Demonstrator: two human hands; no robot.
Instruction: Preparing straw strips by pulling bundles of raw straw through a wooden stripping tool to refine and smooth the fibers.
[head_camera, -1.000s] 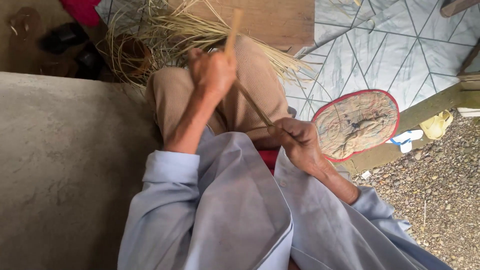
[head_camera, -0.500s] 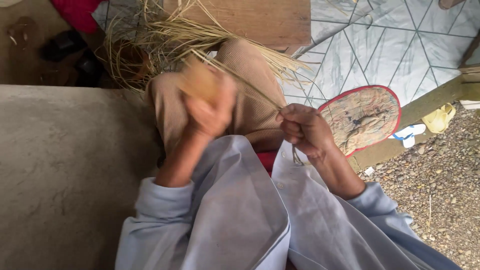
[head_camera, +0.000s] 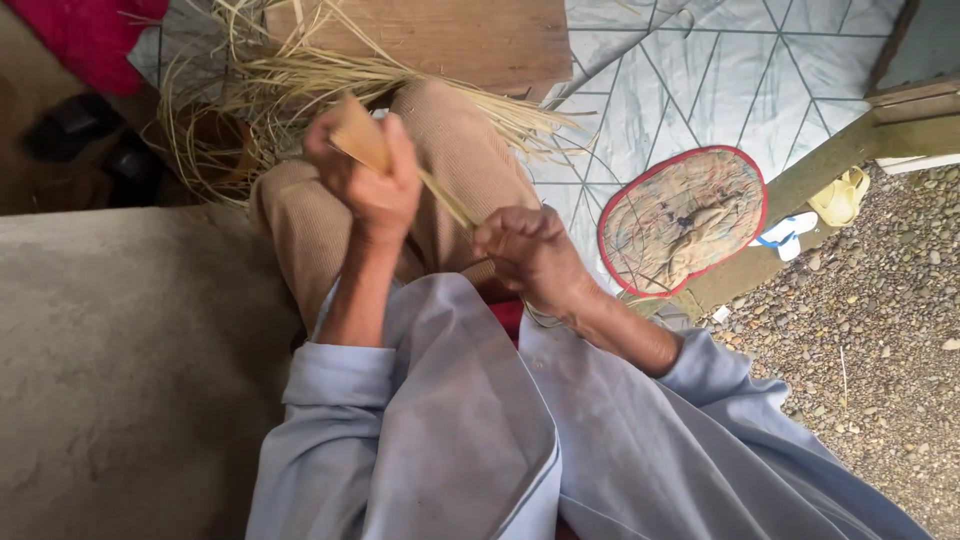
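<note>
Over the patterned floor mat (head_camera: 700, 80), your left hand (head_camera: 365, 175) and right hand (head_camera: 530, 255) are each clamped on one straw strip (head_camera: 445, 200) stretched between them, above your knee (head_camera: 450, 140).

Left hand (head_camera: 365, 180) raised and clenched; right hand (head_camera: 530, 255) fisted lower, forearms bare.

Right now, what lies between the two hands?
In the head view, a thin pale strip runs from the left hand down to the right hand, over the tan-trousered knee. Nothing else sits between them.
</note>
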